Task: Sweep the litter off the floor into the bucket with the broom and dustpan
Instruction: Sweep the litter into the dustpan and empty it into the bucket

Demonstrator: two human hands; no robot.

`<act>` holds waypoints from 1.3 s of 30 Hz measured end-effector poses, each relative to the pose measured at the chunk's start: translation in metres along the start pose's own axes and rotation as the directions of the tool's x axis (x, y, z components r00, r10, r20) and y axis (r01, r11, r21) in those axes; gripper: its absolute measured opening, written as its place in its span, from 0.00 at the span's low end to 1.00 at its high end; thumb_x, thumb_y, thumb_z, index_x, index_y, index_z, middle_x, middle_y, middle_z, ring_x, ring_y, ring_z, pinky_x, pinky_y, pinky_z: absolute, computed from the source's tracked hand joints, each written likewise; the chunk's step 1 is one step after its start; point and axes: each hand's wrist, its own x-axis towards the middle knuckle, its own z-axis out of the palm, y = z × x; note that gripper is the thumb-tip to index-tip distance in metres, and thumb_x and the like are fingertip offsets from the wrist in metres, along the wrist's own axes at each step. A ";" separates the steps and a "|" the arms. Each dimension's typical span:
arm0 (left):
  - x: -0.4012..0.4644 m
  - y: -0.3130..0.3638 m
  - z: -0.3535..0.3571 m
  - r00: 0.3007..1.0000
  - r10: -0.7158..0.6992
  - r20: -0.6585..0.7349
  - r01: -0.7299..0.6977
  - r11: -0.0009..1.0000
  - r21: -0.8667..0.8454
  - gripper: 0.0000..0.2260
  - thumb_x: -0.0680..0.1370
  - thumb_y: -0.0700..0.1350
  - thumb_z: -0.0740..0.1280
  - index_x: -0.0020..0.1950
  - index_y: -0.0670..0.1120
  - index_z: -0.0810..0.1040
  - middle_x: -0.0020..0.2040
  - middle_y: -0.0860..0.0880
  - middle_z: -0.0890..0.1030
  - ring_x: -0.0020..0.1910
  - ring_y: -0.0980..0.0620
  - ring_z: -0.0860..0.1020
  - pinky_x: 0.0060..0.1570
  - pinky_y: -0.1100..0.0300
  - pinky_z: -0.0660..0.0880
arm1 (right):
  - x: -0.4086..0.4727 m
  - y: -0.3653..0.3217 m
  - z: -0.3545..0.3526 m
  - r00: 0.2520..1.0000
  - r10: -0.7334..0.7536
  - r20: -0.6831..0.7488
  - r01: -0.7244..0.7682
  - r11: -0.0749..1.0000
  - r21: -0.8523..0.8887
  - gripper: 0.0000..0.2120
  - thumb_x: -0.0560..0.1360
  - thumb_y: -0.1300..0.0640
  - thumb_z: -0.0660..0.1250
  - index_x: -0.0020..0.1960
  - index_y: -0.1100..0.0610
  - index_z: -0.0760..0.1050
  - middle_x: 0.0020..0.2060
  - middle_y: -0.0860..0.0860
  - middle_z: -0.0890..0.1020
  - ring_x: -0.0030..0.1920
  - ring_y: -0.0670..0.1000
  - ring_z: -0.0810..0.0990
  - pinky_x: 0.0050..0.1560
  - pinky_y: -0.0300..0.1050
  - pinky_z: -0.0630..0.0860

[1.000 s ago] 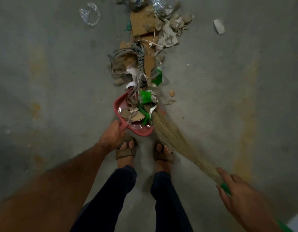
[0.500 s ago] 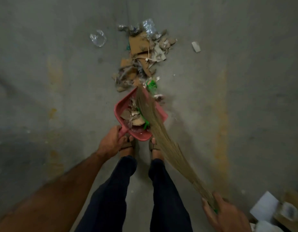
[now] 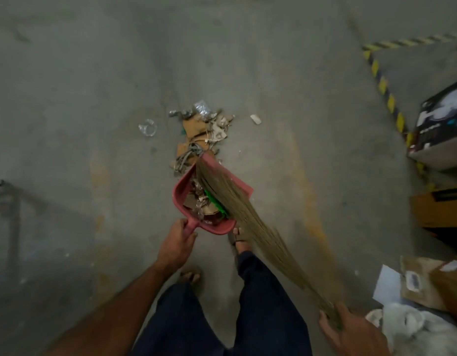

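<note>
A red dustpan (image 3: 179, 199) sits low in front of my feet, holding cardboard scraps and green plastic. My left hand (image 3: 177, 244) grips its handle. A straw broom (image 3: 244, 219) lies diagonally across the pan's right side, its tips at the pan's far lip. My right hand (image 3: 350, 330) grips the broom's green handle at the lower right. A litter pile (image 3: 199, 134) of cardboard, grey cable and crumpled wrappers lies on the concrete floor just beyond the pan. A clear plastic piece (image 3: 147, 127) and a white scrap (image 3: 255, 118) lie apart from it. No bucket is in view.
Cardboard boxes (image 3: 438, 209) and a black printed box (image 3: 440, 129) stand at the right by yellow-black floor tape (image 3: 381, 83). White bags and paper (image 3: 412, 327) lie at the lower right. A metal frame (image 3: 6, 201) is at the left edge.
The broom swept litter back into the dustpan and now lies over the pan. My head rose, so the view widened and boxes appeared at the right. My feet shifted back.
</note>
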 end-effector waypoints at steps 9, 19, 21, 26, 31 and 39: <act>-0.077 0.004 -0.089 0.967 0.255 -0.025 -0.254 0.967 0.021 0.08 0.78 0.49 0.66 0.54 0.50 0.71 0.48 0.51 0.74 0.42 0.55 0.74 0.37 0.58 0.69 | -0.169 -0.077 0.014 0.985 0.159 -0.064 -0.131 0.937 0.323 0.32 0.71 0.28 0.59 0.58 0.52 0.81 0.45 0.55 0.86 0.49 0.56 0.84 0.56 0.55 0.78; -0.181 0.051 -0.078 0.800 0.572 0.180 -0.596 0.790 0.140 0.10 0.77 0.48 0.69 0.54 0.53 0.68 0.45 0.53 0.74 0.39 0.58 0.74 0.33 0.62 0.66 | -0.364 -0.106 0.047 0.877 0.480 -0.001 -0.354 0.648 0.674 0.32 0.70 0.24 0.48 0.60 0.41 0.74 0.43 0.43 0.82 0.40 0.47 0.80 0.39 0.39 0.70; -0.209 0.057 -0.059 0.764 0.607 0.219 -0.642 0.750 0.157 0.11 0.76 0.47 0.69 0.54 0.52 0.69 0.45 0.53 0.74 0.38 0.59 0.72 0.34 0.61 0.65 | -0.402 -0.098 0.053 0.858 0.512 -0.030 -0.349 0.626 0.698 0.26 0.71 0.25 0.52 0.55 0.40 0.76 0.42 0.43 0.83 0.45 0.46 0.81 0.45 0.37 0.69; -0.293 0.058 0.009 0.660 0.657 0.363 -0.736 0.663 0.139 0.09 0.76 0.44 0.70 0.51 0.48 0.72 0.40 0.51 0.75 0.37 0.53 0.74 0.35 0.56 0.68 | -0.507 -0.079 0.105 0.758 0.651 -0.032 -0.511 0.624 0.592 0.27 0.69 0.32 0.66 0.54 0.53 0.84 0.56 0.60 0.83 0.61 0.65 0.78 0.69 0.65 0.65; -0.395 0.039 0.098 0.569 0.588 0.575 -0.781 0.604 0.156 0.10 0.77 0.45 0.70 0.54 0.46 0.72 0.39 0.49 0.77 0.34 0.53 0.75 0.30 0.60 0.67 | -0.637 -0.085 0.163 0.606 0.793 -0.058 -0.533 0.459 0.711 0.36 0.66 0.39 0.71 0.73 0.44 0.69 0.76 0.49 0.65 0.76 0.54 0.64 0.75 0.54 0.62; -0.554 0.026 0.246 0.248 0.439 0.864 -0.936 0.337 0.098 0.07 0.78 0.45 0.68 0.52 0.49 0.71 0.43 0.47 0.78 0.40 0.48 0.78 0.39 0.53 0.74 | -0.778 -0.108 0.239 0.194 0.841 0.506 -0.684 -0.253 0.684 0.34 0.78 0.32 0.54 0.79 0.46 0.55 0.69 0.46 0.74 0.66 0.44 0.76 0.60 0.35 0.71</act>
